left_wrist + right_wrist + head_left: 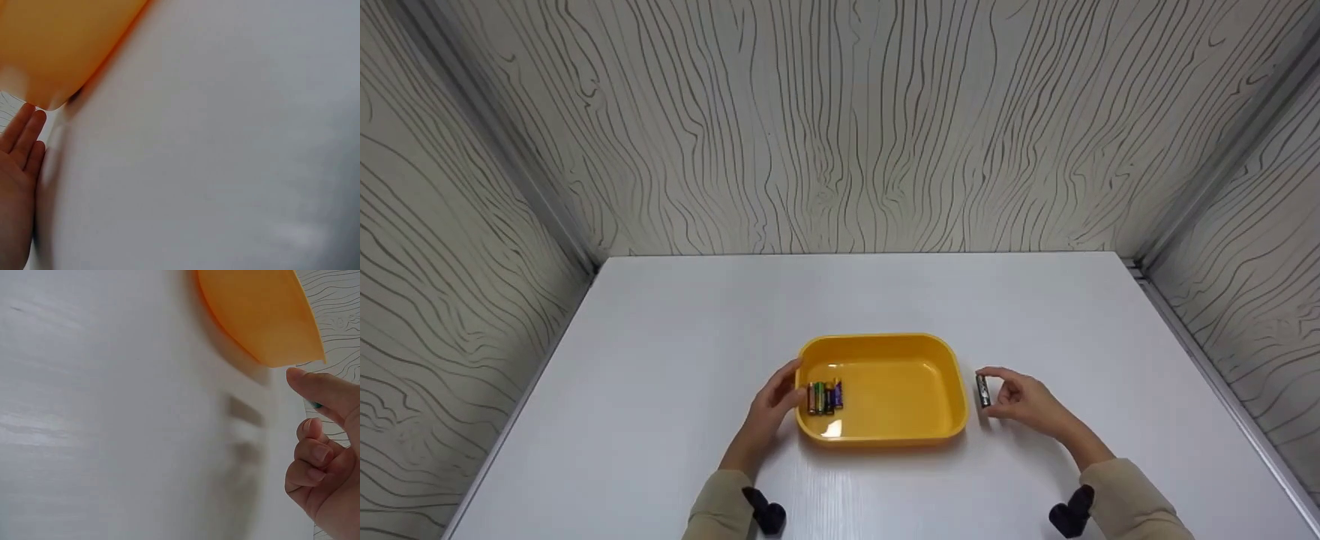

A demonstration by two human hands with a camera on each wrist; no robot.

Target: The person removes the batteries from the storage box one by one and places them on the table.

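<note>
**Yellow tray, one battery held just outside it**

Yellow plastic makes up the tray (pixel 885 435), which sits on a white table (pixel 660 337) and serves as the landmark. Inside it, against its left wall, a small row of batteries (pixel 825 397) lies side by side, touching one another.

Just off the tray's right wall, the right hand (pixel 1027 401) pinches a single dark battery (pixel 982 391) between thumb and forefinger. The battery stands roughly upright, close beside the wall but outside it, at the fingertips on the side of the hand facing the tray. The other fingers are curled in loosely; the right wrist view shows them bent toward the palm, with the tray's corner (pixel 270 320) just beyond the thumb. Whether the battery's lower end touches the table cannot be told.

At the tray's left wall, the left hand (pixel 776 409) lies with fingers straight and together, holding nothing, its fingertips at the rim near the row. In the left wrist view the straight fingers (pixel 22 140) lie just short of the tray's corner (pixel 50 56).
</note>
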